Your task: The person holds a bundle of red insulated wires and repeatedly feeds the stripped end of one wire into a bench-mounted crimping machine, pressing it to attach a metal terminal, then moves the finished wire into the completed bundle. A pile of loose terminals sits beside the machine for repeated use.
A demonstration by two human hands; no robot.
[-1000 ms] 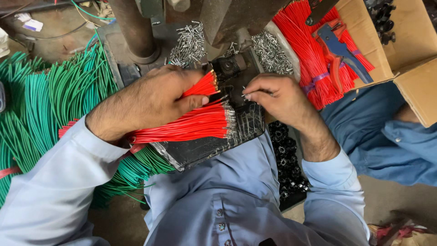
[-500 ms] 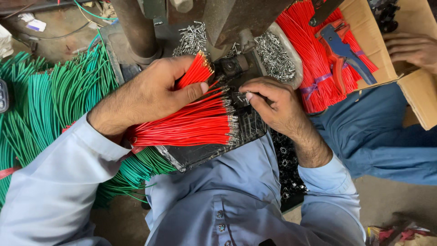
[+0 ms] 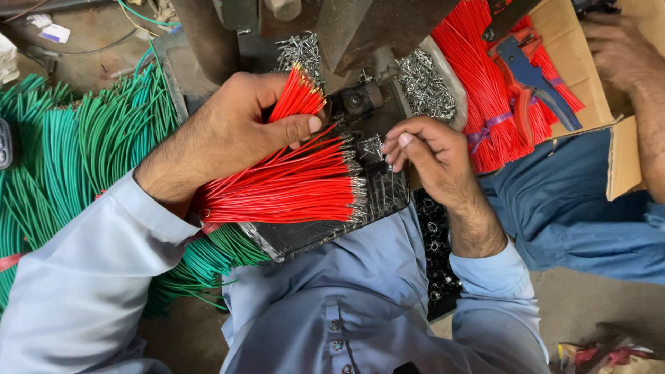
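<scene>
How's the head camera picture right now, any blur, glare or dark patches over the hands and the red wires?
Head view: sharp on the left hand and the red wires it holds, no motion blur; light is soft and even, no glare on the metal wire tips; the right hand is crisp too; the machine at the top falls into dark shadow; the green wires at the left edge bow slightly from wide-lens distortion.

My left hand (image 3: 235, 131) is gripping a small bunch of red wires (image 3: 296, 100) above a larger red bundle (image 3: 284, 190) lying on a black tray (image 3: 312, 235). My right hand (image 3: 426, 156) is pinching metal terminals (image 3: 374, 147) beside the wire ends. Green wires (image 3: 76, 145) are lying at left.
</scene>
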